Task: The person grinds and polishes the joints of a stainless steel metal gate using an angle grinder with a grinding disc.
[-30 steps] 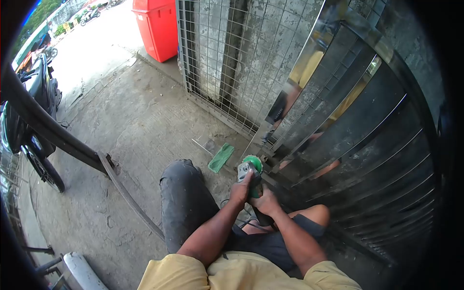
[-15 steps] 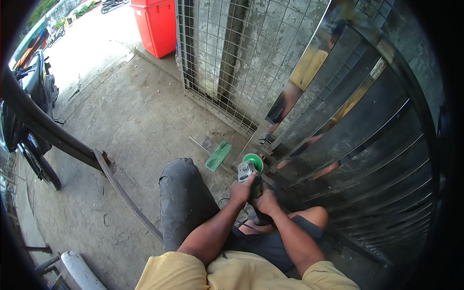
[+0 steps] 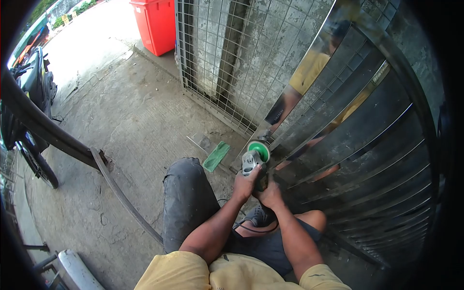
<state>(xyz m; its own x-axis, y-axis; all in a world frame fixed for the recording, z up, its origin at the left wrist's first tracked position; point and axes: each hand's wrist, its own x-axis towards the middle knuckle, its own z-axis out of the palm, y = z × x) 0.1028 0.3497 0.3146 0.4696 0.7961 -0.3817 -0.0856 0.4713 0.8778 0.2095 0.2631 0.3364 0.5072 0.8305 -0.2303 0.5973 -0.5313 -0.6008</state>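
Observation:
An angle grinder (image 3: 251, 162) with a green disc (image 3: 259, 151) is held in both hands. My left hand (image 3: 245, 185) wraps round the grinder near its silver head. Lower on the body, my right hand (image 3: 270, 194) grips it from the other side. The disc is beside the lower end of a shiny metal bar on the metal gate (image 3: 357, 145); whether they touch I cannot tell. A black cord hangs below the hands, near my shoe (image 3: 259, 216).
A green cloth (image 3: 216, 156) lies on the concrete floor left of the grinder. Wire mesh (image 3: 217, 63) stands before a wall. Back left are a red bin (image 3: 153, 26) and a motorcycle (image 3: 36, 92). A curved dark bar (image 3: 53, 130) crosses the left side.
Both hands and the grinder have moved slightly up and to the right, toward the bar's lower end. More of the shoe and cord shows.

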